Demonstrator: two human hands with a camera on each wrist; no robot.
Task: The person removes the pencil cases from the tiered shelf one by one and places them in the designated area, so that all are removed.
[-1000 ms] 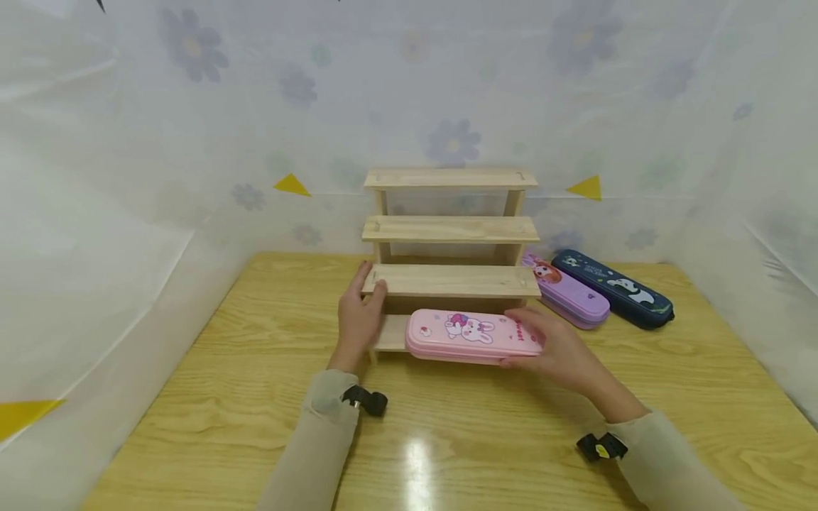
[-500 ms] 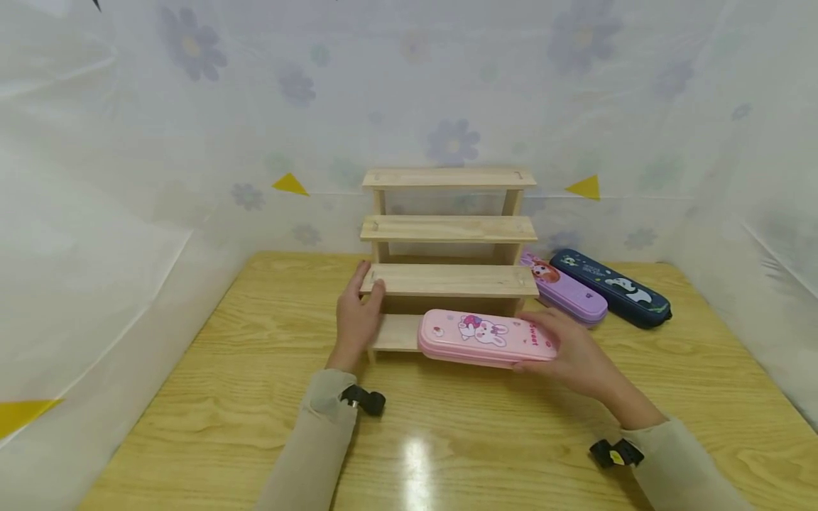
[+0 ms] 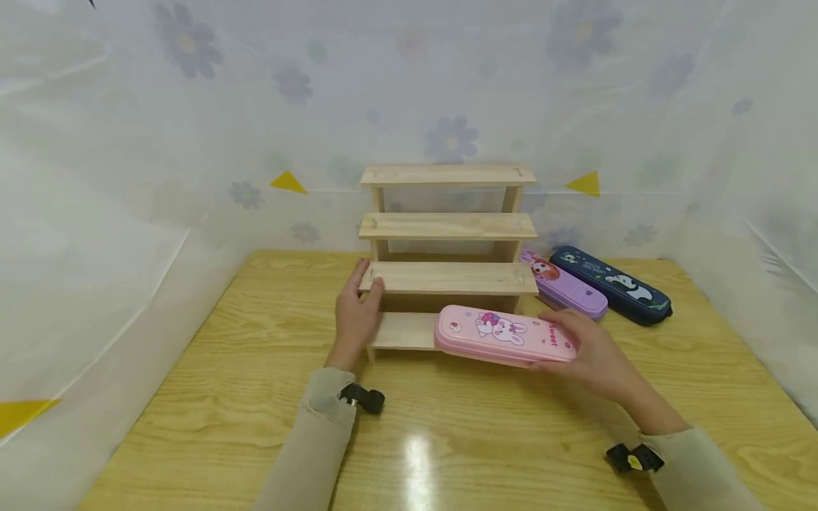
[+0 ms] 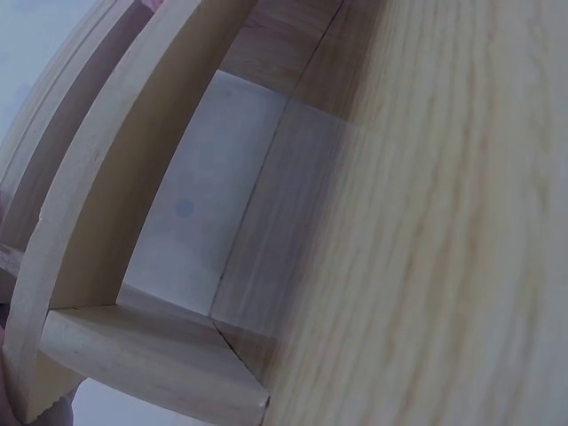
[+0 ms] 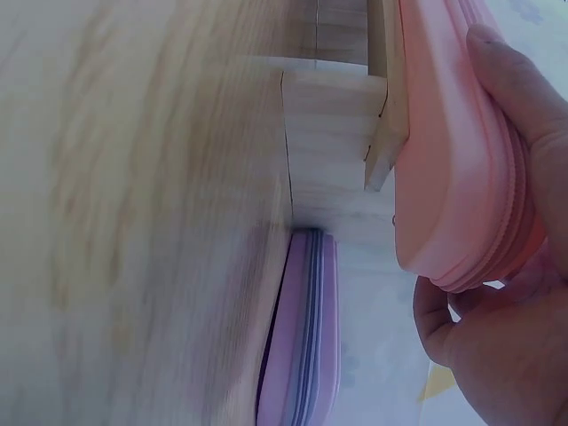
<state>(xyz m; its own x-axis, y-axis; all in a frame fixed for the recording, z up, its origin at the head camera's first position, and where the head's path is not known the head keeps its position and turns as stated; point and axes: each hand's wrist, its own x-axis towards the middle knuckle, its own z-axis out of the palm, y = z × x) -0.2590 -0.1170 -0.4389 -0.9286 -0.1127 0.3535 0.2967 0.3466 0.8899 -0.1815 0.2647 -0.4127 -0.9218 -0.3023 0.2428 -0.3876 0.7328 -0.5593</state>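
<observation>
A pink pencil case with a rabbit print lies across the right part of the lowest step of a wooden tiered rack. My right hand grips the case's right end, thumb on the near side and fingers on the far side. In the right wrist view the case overhangs the end of the step board. My left hand holds the left end of the second-lowest board, its thumb on top. In the left wrist view the rack's boards and end support fill the left side.
To the right of the rack, a purple pencil case and a dark blue panda pencil case lie side by side on the wood-grain table. A pale flowered sheet hangs behind and at both sides.
My right hand has moved right, drawing the pink pencil case along the lowest step, so more of that step's left part shows. My left hand keeps its hold on the rack.
</observation>
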